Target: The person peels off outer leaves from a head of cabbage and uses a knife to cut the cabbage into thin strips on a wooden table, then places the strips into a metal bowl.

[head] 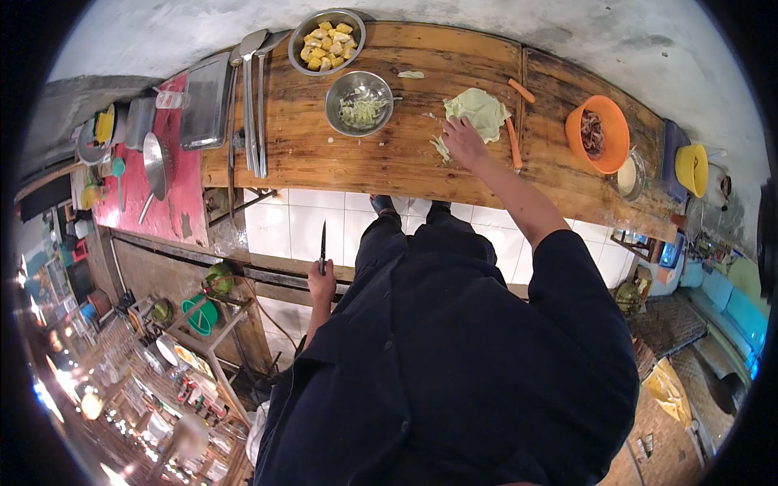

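My left hand (321,283) grips the handle of a kitchen knife (323,243), its blade pointing away from me over the gap before the wooden table. Over the table, my right hand (465,143) touches the near left edge of some pale green cabbage leaves (480,112). Whether those fingers pinch a leaf is hard to see. Small torn cabbage pieces (440,149) lie beside that hand. Two peeled carrots are close by: one carrot (513,143) right of the leaves, another carrot (521,90) farther back. Shredded cabbage (363,108) sits in a steel bowl (335,121).
On the wooden table (419,173), a metal bowl (296,51) of cut corn stands behind. Long-handled metal spatulas (247,109) lie left, near a red tabletop (182,209) with a skimmer (155,167). Rightward are an orange bowl (620,130) with reddish-brown pieces and a yellow container (691,170).
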